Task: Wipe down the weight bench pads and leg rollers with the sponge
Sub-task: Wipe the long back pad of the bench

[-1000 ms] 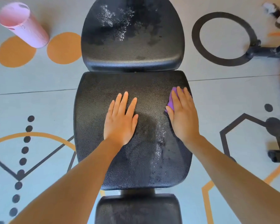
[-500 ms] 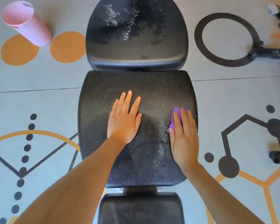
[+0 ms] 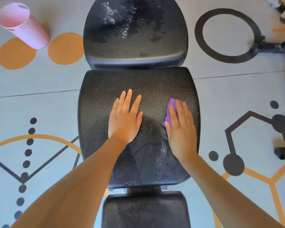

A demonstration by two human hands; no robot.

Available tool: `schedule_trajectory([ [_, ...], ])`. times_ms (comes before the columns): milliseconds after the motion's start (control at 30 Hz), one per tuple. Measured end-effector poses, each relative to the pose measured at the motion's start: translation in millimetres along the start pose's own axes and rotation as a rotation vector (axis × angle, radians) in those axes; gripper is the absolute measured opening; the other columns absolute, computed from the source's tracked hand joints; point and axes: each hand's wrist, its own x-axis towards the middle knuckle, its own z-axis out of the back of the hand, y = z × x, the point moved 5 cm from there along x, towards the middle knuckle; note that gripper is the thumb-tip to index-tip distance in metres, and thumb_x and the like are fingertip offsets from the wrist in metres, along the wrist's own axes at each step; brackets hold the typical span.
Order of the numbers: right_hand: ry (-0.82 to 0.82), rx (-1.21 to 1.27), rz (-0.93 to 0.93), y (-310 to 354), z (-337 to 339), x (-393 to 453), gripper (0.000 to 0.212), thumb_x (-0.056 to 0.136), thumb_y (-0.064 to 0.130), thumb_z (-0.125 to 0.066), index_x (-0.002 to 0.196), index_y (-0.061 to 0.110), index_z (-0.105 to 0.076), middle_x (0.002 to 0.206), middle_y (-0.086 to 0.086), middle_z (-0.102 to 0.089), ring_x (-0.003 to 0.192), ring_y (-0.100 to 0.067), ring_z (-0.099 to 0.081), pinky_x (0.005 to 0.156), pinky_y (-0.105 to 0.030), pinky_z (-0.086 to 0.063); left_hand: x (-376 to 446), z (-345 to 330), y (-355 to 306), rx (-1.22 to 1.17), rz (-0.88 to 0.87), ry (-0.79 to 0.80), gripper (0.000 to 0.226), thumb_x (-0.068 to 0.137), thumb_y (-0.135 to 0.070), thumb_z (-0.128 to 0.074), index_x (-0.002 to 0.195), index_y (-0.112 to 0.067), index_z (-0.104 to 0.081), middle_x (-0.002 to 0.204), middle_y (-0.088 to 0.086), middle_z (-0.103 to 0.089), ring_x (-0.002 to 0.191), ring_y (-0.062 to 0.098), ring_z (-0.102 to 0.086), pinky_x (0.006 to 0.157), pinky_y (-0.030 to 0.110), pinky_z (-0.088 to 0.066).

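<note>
from my remote view, the pink cylinder (image 3: 22,24) at the far left stood on the patterned floor mat (image 3: 44,102), and the small marks on its wall were too fine for me to make out. i could read no brand, label or writing anywhere. the left hand (image 3: 124,119) lay flat on the middle pad (image 3: 97,122) of the weight bench, fingers straight and slightly spread, palm down, holding nothing. beyond it, the back pad (image 3: 135,46) was cut off by the top edge and carried wet, foamy patches near its far end. below, the near pad (image 3: 145,211) ran out of the bottom of the frame, and the narrow gap between it and the middle pad was too dark for me to read. i could not see the leg rollers. the purple sponge (image 3: 170,109) sat on the right side of the middle pad, mostly covered by the right hand (image 3: 181,130), so i only saw its far and left edges. that hand pressed flat on the sponge with fingers straight and together. a wet sheen showed on the pad just beside and below it. at the far right, dark frame parts (image 3: 270,46) were blurred and cut off.
</note>
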Motion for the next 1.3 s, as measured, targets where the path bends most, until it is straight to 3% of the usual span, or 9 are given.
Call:
schedule_trajectory([
  [167,0.044,-0.061,0.037,-6.7,2.8,-11.3,0.054,0.097,0.033,-0.037,0.142,0.004,-0.042,0.151,-0.016,-0.036,0.143,-0.034,-0.026,0.117,-0.044,-0.018,0.1,0.8,-0.3,0.005,0.002,0.001,0.055,0.100,-0.041,-0.023,0.151,-0.021,-0.021,0.159,0.011,-0.014,0.147,0.027,-0.008,0.120,0.040,-0.008],
  [433,0.015,0.012,-0.013,-1.7,-1.7,47.9,0.052,0.093,0.021,-0.058,0.137,-0.003,-0.046,0.146,-0.024,-0.040,0.139,-0.042,-0.031,0.116,-0.046,-0.021,0.6,0.4,-0.7,0.004,0.004,-0.006,0.055,0.100,-0.041,-0.024,0.152,-0.021,-0.020,0.159,0.011,-0.014,0.147,0.027,-0.007,0.120,0.041,-0.008],
  [567,-0.001,0.058,-0.061,7.5,-4.9,24.4,0.053,0.097,0.028,-0.044,0.140,-0.002,-0.044,0.150,-0.023,-0.035,0.142,-0.041,-0.025,0.118,-0.047,-0.021,0.3,-0.6,-0.2,0.002,-0.002,-0.011,0.055,0.100,-0.041,-0.024,0.151,-0.020,-0.021,0.159,0.012,-0.016,0.147,0.028,-0.009,0.120,0.041,-0.009],
  [767,0.022,0.021,-0.030,30.0,-7.3,-42.8,0.056,0.093,0.027,-0.054,0.140,-0.002,-0.042,0.151,-0.022,-0.034,0.142,-0.040,-0.026,0.117,-0.048,-0.024,-15.0,2.1,6.4,-0.037,0.001,-0.012,0.053,0.100,-0.039,-0.024,0.151,-0.022,-0.025,0.158,0.014,-0.016,0.147,0.030,-0.011,0.119,0.042,-0.013],
  [1100,0.007,0.012,0.029,34.8,-7.3,28.4,0.056,0.090,0.022,-0.063,0.137,-0.004,-0.046,0.144,-0.024,-0.043,0.138,-0.042,-0.033,0.115,-0.047,-0.021,-38.6,-9.1,0.7,-0.018,0.092,-0.051,0.054,0.099,-0.038,-0.024,0.150,-0.021,-0.028,0.157,0.015,-0.020,0.146,0.031,-0.012,0.118,0.044,-0.013],
  [1300,-0.006,0.039,-0.027,37.5,-7.9,-13.3,0.057,0.089,0.022,-0.063,0.136,-0.004,-0.047,0.145,-0.025,-0.042,0.139,-0.041,-0.031,0.115,-0.049,-0.027,-39.5,-9.5,0.4,-0.004,0.094,-0.042,0.054,0.099,-0.039,-0.021,0.151,-0.022,-0.024,0.158,0.013,-0.017,0.147,0.029,-0.008,0.119,0.042,-0.009],
])
